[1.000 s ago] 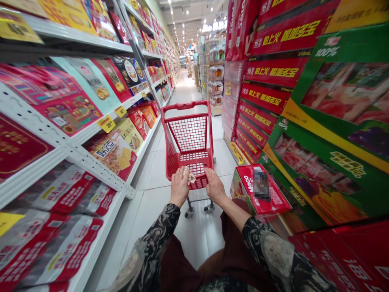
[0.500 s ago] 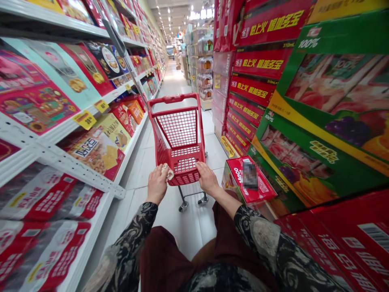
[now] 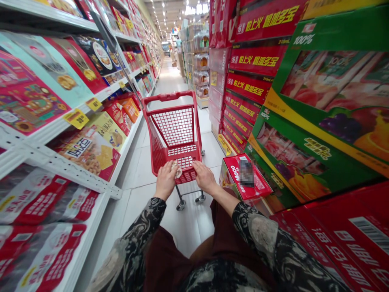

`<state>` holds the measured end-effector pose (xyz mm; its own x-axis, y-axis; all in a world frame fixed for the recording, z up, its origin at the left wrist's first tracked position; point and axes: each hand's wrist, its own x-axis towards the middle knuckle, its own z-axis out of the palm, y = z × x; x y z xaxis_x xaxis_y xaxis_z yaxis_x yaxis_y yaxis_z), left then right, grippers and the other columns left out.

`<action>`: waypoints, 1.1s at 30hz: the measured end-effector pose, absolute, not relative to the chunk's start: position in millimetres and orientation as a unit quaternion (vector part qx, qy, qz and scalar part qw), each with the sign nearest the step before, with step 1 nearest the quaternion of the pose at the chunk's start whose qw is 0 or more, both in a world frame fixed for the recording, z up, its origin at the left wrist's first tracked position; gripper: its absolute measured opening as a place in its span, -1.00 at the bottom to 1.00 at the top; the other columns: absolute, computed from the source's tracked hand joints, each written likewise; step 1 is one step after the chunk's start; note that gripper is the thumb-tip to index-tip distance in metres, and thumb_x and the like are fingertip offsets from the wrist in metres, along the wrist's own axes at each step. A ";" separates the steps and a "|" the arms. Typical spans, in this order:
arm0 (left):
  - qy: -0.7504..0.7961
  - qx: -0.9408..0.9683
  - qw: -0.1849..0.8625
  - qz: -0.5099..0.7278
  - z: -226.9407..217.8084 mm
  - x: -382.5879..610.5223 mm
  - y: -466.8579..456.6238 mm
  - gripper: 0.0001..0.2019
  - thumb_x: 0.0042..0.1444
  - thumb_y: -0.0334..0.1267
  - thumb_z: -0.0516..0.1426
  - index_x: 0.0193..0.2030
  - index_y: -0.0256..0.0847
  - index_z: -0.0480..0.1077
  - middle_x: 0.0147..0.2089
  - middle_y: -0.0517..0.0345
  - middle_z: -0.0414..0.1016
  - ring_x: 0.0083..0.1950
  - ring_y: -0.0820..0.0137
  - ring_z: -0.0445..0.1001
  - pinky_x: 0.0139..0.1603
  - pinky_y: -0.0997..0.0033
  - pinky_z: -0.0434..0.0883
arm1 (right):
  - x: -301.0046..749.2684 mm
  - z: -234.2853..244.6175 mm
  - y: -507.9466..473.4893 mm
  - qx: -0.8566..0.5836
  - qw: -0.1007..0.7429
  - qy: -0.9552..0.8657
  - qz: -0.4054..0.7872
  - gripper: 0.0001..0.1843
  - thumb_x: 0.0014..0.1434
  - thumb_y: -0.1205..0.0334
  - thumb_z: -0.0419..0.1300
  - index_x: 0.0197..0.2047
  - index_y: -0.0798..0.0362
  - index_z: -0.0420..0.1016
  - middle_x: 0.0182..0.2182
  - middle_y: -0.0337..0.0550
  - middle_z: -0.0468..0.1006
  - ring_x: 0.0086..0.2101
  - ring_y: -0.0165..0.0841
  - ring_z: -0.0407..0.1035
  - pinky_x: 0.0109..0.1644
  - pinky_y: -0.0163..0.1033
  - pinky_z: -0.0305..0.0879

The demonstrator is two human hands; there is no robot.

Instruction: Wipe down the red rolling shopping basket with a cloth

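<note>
A small red shopping cart point(image 3: 173, 125) with a grid basket stands in front of me, its near edge at my hands. My left hand point(image 3: 165, 181) is closed round a crumpled whitish cloth point(image 3: 176, 169) and rests against the left part of that near edge. The fingers of my right hand point(image 3: 206, 177) curl over the right part of the same edge. Through the basket's grid the white floor shows. Below it are the cart's dark legs and casters point(image 3: 181, 205).
White shelves point(image 3: 111, 165) with packaged snacks run along the left. On the right rise stacked red drink cartons point(image 3: 253, 60) and green fruit-drink boxes point(image 3: 304, 138). A red-topped box point(image 3: 247, 176) sticks out low beside my right forearm. The tiled aisle point(image 3: 170, 77) stretches ahead.
My left hand has shifted right along the cart's near edge with the cloth, closer to my right hand. The right hand stays on the edge. Cart and surroundings sit slightly further left in view.
</note>
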<state>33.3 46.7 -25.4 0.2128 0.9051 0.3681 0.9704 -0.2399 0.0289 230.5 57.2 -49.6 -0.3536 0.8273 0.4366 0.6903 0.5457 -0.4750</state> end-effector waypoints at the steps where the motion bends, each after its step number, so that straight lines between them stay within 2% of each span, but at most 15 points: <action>1: -0.624 -0.758 0.108 -0.156 -24.5 21.4 46.4 -0.62 0.12 -0.38 -0.04 0.06 -0.15 0.38 0.24 -0.12 0.26 0.24 0.13 0.22 0.14 0.02 0.23 | 229.3 -48.8 56.9 -0.466 0.329 -0.814 0.106 -0.41 0.09 0.49 -0.03 0.21 0.14 0.22 0.20 -0.01 0.26 0.21 -0.28 0.07 0.23 -0.10 0.11; 3: -0.643 -0.742 0.104 -0.156 -23.4 4.9 46.0 -0.61 0.09 -0.40 -0.03 0.05 -0.16 0.38 0.20 -0.12 0.31 0.19 0.15 0.27 0.11 0.07 0.26 | 225.1 -47.1 56.1 -0.477 0.338 -0.804 0.110 -0.49 0.12 0.45 -0.01 0.16 0.15 0.29 0.21 0.03 0.23 0.21 -0.25 0.07 0.23 -0.06 0.09; 6: -0.652 -0.735 0.082 -0.165 -24.1 -0.6 46.3 -0.62 0.06 -0.42 -0.03 -0.01 -0.17 0.42 0.11 -0.07 0.40 0.10 0.21 0.34 0.07 0.15 0.28 | 217.6 -44.5 54.4 -0.511 0.338 -0.783 0.110 -0.56 0.15 0.38 0.03 0.12 0.16 0.34 0.26 0.08 0.12 0.26 -0.16 -0.05 0.25 0.06 0.02; 10: -0.645 -0.744 0.064 -0.161 -26.7 4.1 46.6 -0.64 0.09 -0.42 -0.06 -0.01 -0.22 0.41 -0.03 -0.06 0.48 0.00 0.26 0.38 0.02 0.22 0.28 | 215.4 -44.5 53.4 -0.508 0.295 -0.801 0.116 -0.48 0.17 0.28 0.09 0.20 0.25 0.23 0.28 0.16 0.06 0.30 -0.10 -0.24 0.26 0.08 -0.02; 15: -0.645 -0.750 0.074 -0.128 -24.0 7.5 44.6 -0.65 0.14 -0.37 -0.07 0.01 -0.24 0.39 -0.15 -0.06 0.48 -0.07 0.26 0.39 -0.05 0.26 0.28 | 223.0 -50.3 57.1 -0.505 0.266 -0.814 0.105 -0.44 0.20 0.22 0.09 0.26 0.14 0.15 0.31 0.06 0.00 0.31 -0.10 -0.28 0.25 0.14 -0.03; 21: -0.655 -0.747 0.083 -0.073 -13.1 27.9 40.7 -0.70 0.18 -0.30 -0.06 -0.03 -0.22 0.38 -0.23 -0.01 0.47 -0.18 0.28 0.41 -0.14 0.30 0.28 | 234.7 -55.4 64.7 -0.519 0.267 -0.806 0.096 -0.41 0.22 0.20 0.06 0.29 0.08 0.08 0.32 0.00 -0.02 0.31 -0.16 -0.28 0.27 0.18 -0.13; 28: -0.640 -0.758 0.078 -0.096 -11.8 63.0 30.3 -0.71 0.16 -0.33 -0.05 -0.04 -0.16 0.39 -0.14 -0.01 0.49 -0.16 0.29 0.42 -0.16 0.30 0.32 | 257.0 -53.1 81.5 -0.553 0.280 -0.777 0.105 -0.40 0.23 0.18 0.03 0.30 0.13 0.05 0.31 0.05 0.01 0.31 -0.18 -0.25 0.29 0.18 -0.20; 31: -0.590 -0.785 0.095 -0.161 -17.4 63.7 24.7 -0.71 0.17 -0.36 -0.04 -0.03 -0.15 0.40 0.05 -0.01 0.44 0.01 0.28 0.39 -0.01 0.26 0.30 | 261.4 -45.0 87.4 -0.583 0.278 -0.756 0.105 -0.42 0.23 0.19 0.02 0.29 0.16 0.07 0.31 0.06 0.01 0.31 -0.18 -0.24 0.30 0.19 -0.26; 33: -0.551 -0.803 0.118 -0.194 -22.5 57.0 22.3 -0.67 0.18 -0.39 -0.06 0.01 -0.14 0.39 0.17 -0.02 0.36 0.15 0.25 0.30 0.13 0.17 0.23 | 257.1 -37.8 85.3 -0.598 0.273 -0.746 0.103 -0.46 0.23 0.23 0.00 0.26 0.18 0.13 0.30 0.08 0.01 0.31 -0.16 -0.22 0.29 0.21 -0.30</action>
<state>57.0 22.3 -22.5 0.3182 0.8383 0.4426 0.9303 -0.3659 0.0241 257.1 85.3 -37.8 -0.1341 0.9491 0.2850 0.8367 0.2625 -0.4806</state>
